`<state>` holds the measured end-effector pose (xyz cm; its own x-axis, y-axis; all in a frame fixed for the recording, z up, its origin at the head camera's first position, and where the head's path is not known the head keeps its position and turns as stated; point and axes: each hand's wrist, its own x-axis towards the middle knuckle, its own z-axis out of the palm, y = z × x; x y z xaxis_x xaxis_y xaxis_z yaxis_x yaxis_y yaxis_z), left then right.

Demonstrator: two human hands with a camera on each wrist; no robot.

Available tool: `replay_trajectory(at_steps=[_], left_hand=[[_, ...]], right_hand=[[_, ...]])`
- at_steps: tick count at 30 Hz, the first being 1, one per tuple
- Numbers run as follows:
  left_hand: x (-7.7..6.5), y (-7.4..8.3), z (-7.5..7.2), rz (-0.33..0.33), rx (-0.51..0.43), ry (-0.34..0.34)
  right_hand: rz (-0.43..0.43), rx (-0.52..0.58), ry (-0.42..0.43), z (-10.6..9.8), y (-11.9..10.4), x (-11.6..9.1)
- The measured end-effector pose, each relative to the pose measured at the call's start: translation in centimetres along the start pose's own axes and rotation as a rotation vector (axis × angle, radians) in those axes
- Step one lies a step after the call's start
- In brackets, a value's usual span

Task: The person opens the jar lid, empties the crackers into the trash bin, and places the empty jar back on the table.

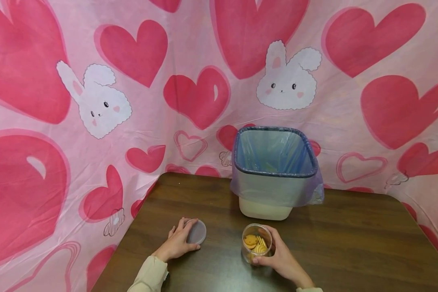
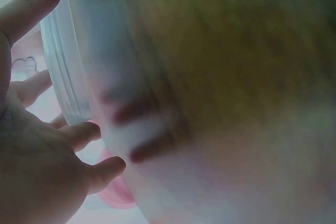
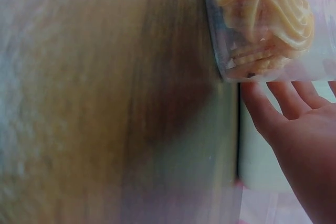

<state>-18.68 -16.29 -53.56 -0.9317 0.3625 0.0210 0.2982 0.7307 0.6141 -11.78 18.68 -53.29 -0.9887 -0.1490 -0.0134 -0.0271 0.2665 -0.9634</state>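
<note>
My left hand [image 1: 179,242] pinches a round translucent lid [image 1: 198,234] by its edges, thumb at the near side and fingers at the far side. In the left wrist view the lid [image 2: 67,59] appears edge-on, low over the tabletop. Further right, my right hand [image 1: 282,257] grips a clear round jar [image 1: 245,254] from its right side. The jar has no lid on and stands upright. Several yellow-brown cookies [image 1: 260,248] lie inside, some ridged in a swirl. The right wrist view shows these cookies [image 3: 289,19] through the clear wall.
A pale bin [image 1: 266,211] with a blue rim and a translucent purple-blue liner [image 1: 277,188] stands at the back of the brown wooden table [image 1: 350,239], just behind the jar. A pink cloth [image 1: 193,48] with hearts and rabbits hangs behind and to the left.
</note>
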Motion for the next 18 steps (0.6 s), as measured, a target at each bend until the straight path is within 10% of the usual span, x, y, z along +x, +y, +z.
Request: replay_trajectory(at_steps=[18], left_hand=[[0.02, 0.23, -0.38, -0.095, 0.046, 0.006]], right_hand=[[0.014, 0.013, 0.006, 0.06, -0.03, 0.00]])
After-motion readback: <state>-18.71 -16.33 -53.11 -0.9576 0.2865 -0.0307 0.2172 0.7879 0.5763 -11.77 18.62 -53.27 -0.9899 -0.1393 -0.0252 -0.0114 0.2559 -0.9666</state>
